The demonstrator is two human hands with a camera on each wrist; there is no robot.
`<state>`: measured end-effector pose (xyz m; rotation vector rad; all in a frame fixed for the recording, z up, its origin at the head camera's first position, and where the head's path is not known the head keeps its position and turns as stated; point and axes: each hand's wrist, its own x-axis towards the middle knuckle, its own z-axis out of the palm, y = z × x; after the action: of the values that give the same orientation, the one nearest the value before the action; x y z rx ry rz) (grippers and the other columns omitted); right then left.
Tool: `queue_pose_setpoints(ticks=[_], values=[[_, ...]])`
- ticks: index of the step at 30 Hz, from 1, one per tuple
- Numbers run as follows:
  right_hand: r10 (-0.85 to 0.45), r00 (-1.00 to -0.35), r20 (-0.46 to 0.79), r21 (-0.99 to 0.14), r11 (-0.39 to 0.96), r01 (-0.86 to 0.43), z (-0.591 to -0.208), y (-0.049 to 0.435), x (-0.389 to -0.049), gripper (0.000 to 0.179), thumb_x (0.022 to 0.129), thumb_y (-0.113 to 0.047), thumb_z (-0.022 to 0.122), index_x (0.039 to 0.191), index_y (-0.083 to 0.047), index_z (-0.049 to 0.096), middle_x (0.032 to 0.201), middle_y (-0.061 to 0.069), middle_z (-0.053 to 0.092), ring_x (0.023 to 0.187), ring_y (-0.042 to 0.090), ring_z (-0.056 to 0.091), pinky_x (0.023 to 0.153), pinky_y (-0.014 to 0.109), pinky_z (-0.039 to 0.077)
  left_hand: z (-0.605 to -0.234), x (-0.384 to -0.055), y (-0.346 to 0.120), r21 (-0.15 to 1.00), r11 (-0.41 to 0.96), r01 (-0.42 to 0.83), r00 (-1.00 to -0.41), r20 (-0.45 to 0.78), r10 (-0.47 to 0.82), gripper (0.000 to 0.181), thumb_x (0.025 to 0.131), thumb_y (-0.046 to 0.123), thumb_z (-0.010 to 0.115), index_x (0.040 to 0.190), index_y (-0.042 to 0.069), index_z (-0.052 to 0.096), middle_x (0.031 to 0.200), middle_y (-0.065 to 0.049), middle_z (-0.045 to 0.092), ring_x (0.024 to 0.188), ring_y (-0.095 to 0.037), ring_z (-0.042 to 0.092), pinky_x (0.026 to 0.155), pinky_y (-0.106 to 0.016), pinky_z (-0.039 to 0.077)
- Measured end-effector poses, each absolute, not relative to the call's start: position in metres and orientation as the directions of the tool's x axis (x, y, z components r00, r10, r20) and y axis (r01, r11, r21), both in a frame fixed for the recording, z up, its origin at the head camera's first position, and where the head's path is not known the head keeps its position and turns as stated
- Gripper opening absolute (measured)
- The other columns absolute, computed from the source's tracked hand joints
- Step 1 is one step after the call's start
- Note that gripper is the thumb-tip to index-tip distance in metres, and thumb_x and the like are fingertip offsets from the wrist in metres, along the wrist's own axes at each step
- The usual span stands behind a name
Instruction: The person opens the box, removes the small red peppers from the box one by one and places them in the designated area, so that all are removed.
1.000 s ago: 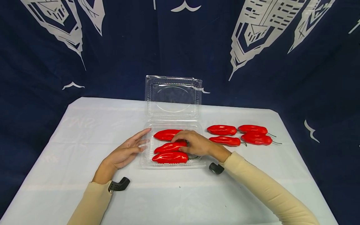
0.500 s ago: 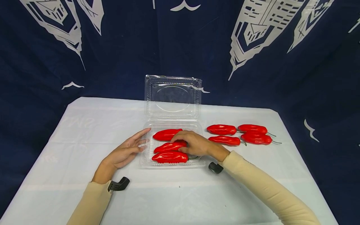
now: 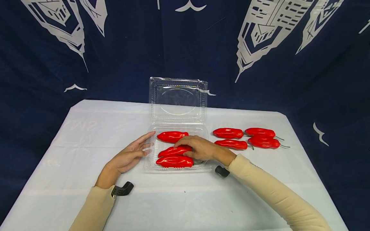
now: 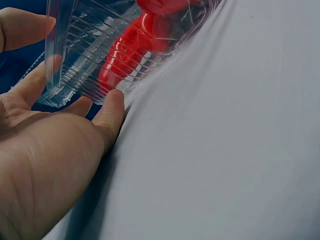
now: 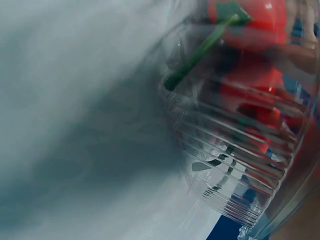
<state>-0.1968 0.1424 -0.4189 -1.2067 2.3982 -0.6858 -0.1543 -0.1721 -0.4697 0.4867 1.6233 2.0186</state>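
Hands apart: left hand lies straight-fingered at nine o'clock of clear box; right hand, in from four o'clock, looks curled round middle pepper, inside box. Watch knuckles! Lifting there could knock back pepper toward twelve; hard left push might skid light-looking box toward three. Left-wrist view gives fingertips by ribbed wall; right-wrist, blurred, green stem close up. Only head view catches four loose peppers, three o'clock.
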Motion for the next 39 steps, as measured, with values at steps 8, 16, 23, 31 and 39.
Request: queue_pose_setpoints(ticks=[8, 16, 23, 31, 39], values=[[-0.829, -0.550, -0.104, -0.587, 0.497, -0.639, -0.4221, 0.1426, -0.1980, 0.045, 0.094, -0.014, 0.069, 0.138, -0.015, 0.059, 0.133, -0.001, 0.064, 0.126, 0.017, 0.057, 0.110, 0.038, 0.045, -0.4696, -0.1539, -0.1711, 0.974, -0.160, -0.163, -0.811, -0.040, 0.584, 0.076, 0.094, -0.007, 0.046, 0.161, 0.011, 0.015, 0.168, -0.005, 0.001, 0.148, -0.042, 0.013, 0.110, -0.021, 0.036], [-0.829, -0.547, -0.117, -0.621, 0.491, -0.611, -0.4227, 0.1444, -0.1990, 0.045, 0.094, -0.015, 0.069, 0.137, -0.017, 0.060, 0.135, -0.002, 0.062, 0.127, 0.016, 0.055, 0.110, 0.038, 0.045, -0.4697, -0.1534, -0.1711, 0.973, -0.158, -0.168, -0.806, -0.043, 0.590, 0.076, 0.095, -0.005, 0.047, 0.161, 0.008, 0.012, 0.168, -0.007, 0.000, 0.148, -0.043, 0.012, 0.109, -0.022, 0.037], [-0.858, -0.506, -0.085, -0.664, 0.427, -0.614, -0.4189, 0.1454, -0.2015, 0.038, 0.095, -0.012, 0.066, 0.132, -0.018, 0.065, 0.133, -0.006, 0.063, 0.126, 0.013, 0.055, 0.110, 0.036, 0.044, -0.4704, -0.1546, -0.1718, 0.975, -0.155, -0.160, -0.811, -0.040, 0.584, 0.075, 0.094, -0.006, 0.047, 0.161, 0.011, 0.016, 0.168, -0.007, 0.001, 0.148, -0.043, 0.012, 0.109, -0.021, 0.037], [-0.868, -0.492, -0.066, -0.673, 0.403, -0.620, -0.4190, 0.1460, -0.2028, 0.039, 0.094, -0.014, 0.066, 0.133, -0.016, 0.065, 0.134, -0.003, 0.064, 0.122, 0.014, 0.058, 0.106, 0.035, 0.048, -0.4700, -0.1544, -0.1708, 0.969, -0.171, -0.178, -0.806, -0.044, 0.591, 0.076, 0.095, -0.006, 0.047, 0.161, 0.010, 0.013, 0.168, -0.005, 0.000, 0.148, -0.042, 0.012, 0.110, -0.021, 0.037], [-0.846, -0.530, -0.056, -0.686, 0.418, -0.595, -0.4204, 0.1451, -0.2025, 0.043, 0.090, -0.023, 0.075, 0.131, -0.016, 0.067, 0.131, -0.004, 0.067, 0.122, 0.014, 0.058, 0.105, 0.033, 0.049, -0.4687, -0.1542, -0.1704, 0.970, -0.169, -0.175, -0.808, -0.043, 0.587, 0.076, 0.094, -0.008, 0.046, 0.161, 0.009, 0.014, 0.168, -0.005, 0.000, 0.148, -0.041, 0.012, 0.110, -0.023, 0.036]])
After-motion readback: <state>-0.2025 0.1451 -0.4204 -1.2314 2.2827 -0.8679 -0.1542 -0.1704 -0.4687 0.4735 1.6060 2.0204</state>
